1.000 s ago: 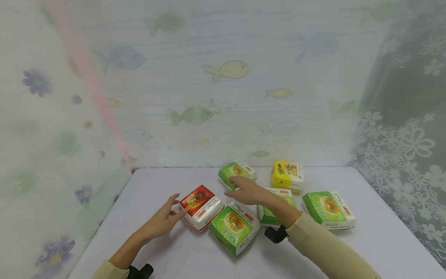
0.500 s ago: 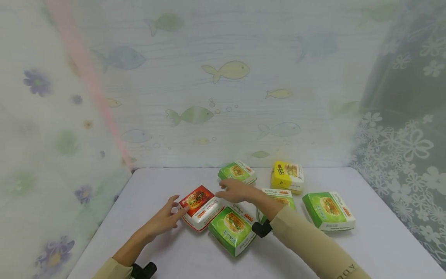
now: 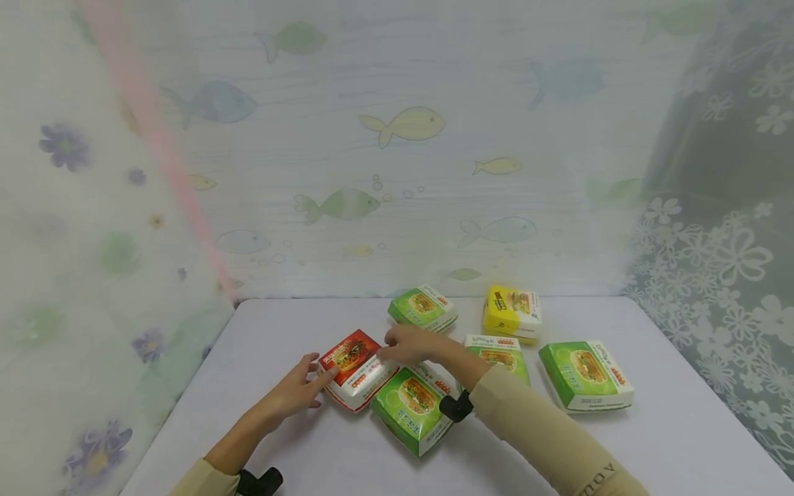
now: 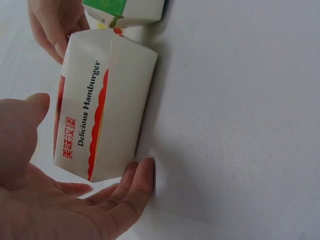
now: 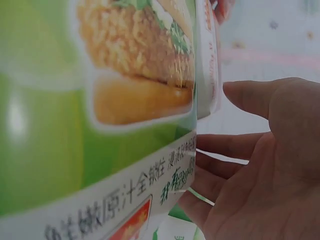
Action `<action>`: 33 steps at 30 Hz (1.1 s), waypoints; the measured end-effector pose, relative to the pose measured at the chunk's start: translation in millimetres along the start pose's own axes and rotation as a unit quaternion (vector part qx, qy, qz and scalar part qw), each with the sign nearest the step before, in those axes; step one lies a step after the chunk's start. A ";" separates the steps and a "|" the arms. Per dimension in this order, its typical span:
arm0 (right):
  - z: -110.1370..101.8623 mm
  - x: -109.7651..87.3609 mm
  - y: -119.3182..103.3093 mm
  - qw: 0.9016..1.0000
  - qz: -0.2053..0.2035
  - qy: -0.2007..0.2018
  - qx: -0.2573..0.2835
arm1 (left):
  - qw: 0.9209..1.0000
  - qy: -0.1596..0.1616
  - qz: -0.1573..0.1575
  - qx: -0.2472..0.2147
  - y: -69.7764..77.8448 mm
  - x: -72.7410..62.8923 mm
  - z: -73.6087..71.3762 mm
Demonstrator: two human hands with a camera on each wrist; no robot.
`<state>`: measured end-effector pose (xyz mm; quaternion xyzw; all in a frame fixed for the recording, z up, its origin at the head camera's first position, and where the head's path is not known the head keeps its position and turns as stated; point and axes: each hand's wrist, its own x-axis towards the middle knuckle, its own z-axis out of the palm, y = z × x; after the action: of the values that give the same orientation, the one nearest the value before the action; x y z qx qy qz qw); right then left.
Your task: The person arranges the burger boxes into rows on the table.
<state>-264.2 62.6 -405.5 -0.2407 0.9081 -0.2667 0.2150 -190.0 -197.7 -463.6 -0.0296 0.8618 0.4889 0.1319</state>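
Observation:
A red and white hamburger box (image 3: 355, 368) lies tilted on the white table, left of centre. My left hand (image 3: 296, 391) is at its left end, the thumb over the top edge. In the left wrist view, that hand's loosely bent fingers (image 4: 132, 195) lie beside the near end of the box. My right hand (image 3: 409, 344) is at the opposite end, its fingertips beside or touching it; contact is hard to tell. In the right wrist view its thumb and fingers are spread apart. A green hamburger box (image 5: 45, 125) stands right under that wrist, adjoining the red box.
More green boxes lie around: one at the back (image 3: 423, 307), one under the right forearm (image 3: 496, 351) and one at right (image 3: 586, 375). A yellow box (image 3: 512, 313) stands at the back. Patterned curtains (image 3: 397, 172) enclose the table (image 3: 260, 331) behind and at the sides.
My right hand has come left and nearer, from the back green box to the right end of the red box. My left hand and the boxes have hardly moved.

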 end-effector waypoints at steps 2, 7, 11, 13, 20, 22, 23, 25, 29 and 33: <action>1.2 0.7 -1.3 1.000 -0.001 -0.004 -0.002 | 1.000 0.001 -0.001 -0.002 -0.6 0.8 0.9; 3.4 0.7 -4.0 1.000 -0.006 -0.008 -0.005 | 1.000 0.003 0.007 -0.007 -0.7 2.3 3.0; 3.6 -0.1 -3.4 1.000 -0.004 -0.003 -0.008 | 1.000 -0.002 0.019 -0.020 0.2 3.3 3.7; 3.4 0.0 -2.8 1.000 -0.002 -0.001 -0.010 | 0.999 -0.009 0.027 -0.029 0.7 4.4 3.2; 1.5 -1.8 -4.6 1.000 0.008 0.008 -0.012 | 0.999 -0.017 0.035 -0.012 3.2 11.2 -1.8; 1.4 -2.2 -5.6 1.000 0.008 0.009 -0.008 | 0.999 -0.019 0.030 -0.011 3.5 12.8 -3.3; 1.3 -2.5 -6.0 1.000 0.008 0.009 -0.007 | 0.999 -0.021 0.029 -0.012 3.5 13.3 -3.9; 1.0 -2.8 -6.6 1.000 0.008 0.010 -0.008 | 0.999 -0.027 0.027 -0.015 3.3 14.0 -4.8; -1.0 -3.0 -6.8 1.000 0.011 0.015 -0.017 | 0.999 -0.032 0.018 -0.013 2.9 13.2 -5.9; -4.4 -2.3 -6.7 0.999 0.009 0.021 -0.024 | 1.000 -0.024 0.002 -0.001 3.9 11.4 -6.7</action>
<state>-262.4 60.6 -397.6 -0.2323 0.9206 -0.2483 0.1921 -203.0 -200.5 -459.9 -0.0158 0.8578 0.4907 0.1519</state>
